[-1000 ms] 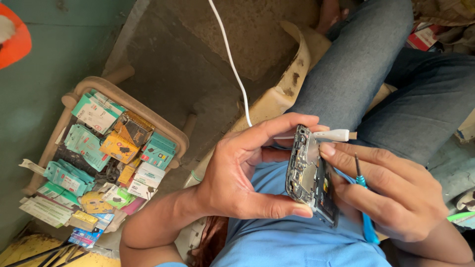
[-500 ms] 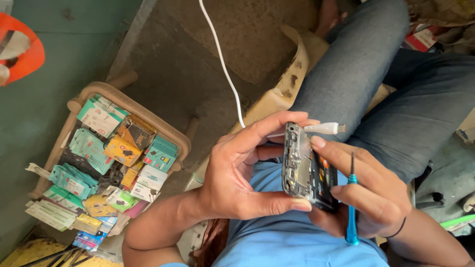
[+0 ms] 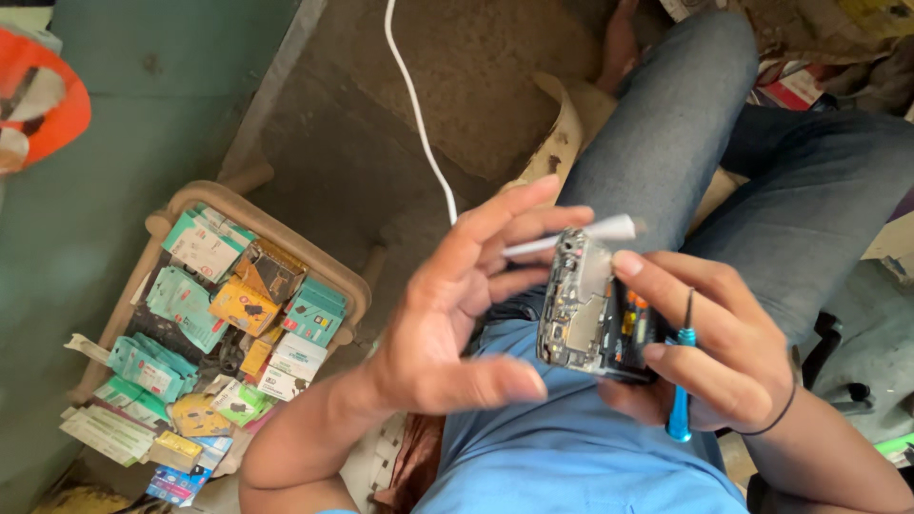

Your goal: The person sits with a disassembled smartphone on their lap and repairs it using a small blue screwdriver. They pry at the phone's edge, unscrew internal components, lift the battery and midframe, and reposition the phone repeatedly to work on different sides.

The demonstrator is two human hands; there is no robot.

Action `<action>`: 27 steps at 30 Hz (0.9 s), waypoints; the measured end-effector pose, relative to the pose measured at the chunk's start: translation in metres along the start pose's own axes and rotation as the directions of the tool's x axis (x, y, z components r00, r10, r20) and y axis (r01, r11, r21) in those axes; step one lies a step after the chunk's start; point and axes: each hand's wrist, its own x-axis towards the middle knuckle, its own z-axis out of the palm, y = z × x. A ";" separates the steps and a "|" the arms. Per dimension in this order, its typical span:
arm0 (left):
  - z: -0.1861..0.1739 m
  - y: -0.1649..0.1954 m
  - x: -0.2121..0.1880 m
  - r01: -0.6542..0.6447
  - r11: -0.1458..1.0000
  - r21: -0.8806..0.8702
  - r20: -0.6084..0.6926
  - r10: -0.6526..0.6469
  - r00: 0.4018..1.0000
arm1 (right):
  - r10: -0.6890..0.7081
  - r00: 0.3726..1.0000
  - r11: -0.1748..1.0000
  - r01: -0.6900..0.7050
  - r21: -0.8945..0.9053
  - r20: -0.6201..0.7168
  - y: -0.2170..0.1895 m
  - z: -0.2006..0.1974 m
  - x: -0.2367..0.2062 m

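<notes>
Loosening since before, the left hand [image 3: 447,324] spreads open beside the bare-circuit phone [image 3: 586,309]; the right hand [image 3: 709,347] grips it with a slim blue screwdriver [image 3: 681,381]

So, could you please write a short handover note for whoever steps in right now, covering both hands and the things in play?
Left hand: open, fingers spread beside the opened phone, thumb just short of its lower edge, not gripping.
Right hand: holds the phone on edge, bare circuit side facing left, with a blue screwdriver tucked between its fingers.
A white cable is plugged into the phone's top end and runs up across the floor.
A tray of small boxes sits on the floor to the left.
Done: the phone's back is off, its board exposed.
Left: the phone is not yet closed; the cable is attached.
</notes>
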 end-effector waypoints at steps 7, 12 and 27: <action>0.000 -0.003 0.009 0.198 0.936 0.292 -0.170 -0.153 0.973 | -0.173 0.979 0.936 0.198 -0.292 0.110 0.003 0.000 0.001; 0.007 -0.012 0.011 0.140 0.778 0.612 -0.241 0.015 0.970 | -0.215 0.961 0.910 0.262 -0.323 0.172 0.002 0.000 0.004; 0.013 -0.026 0.018 0.089 0.723 0.685 -0.283 0.151 0.947 | -0.231 0.951 0.872 0.296 -0.390 0.205 -0.002 -0.002 0.005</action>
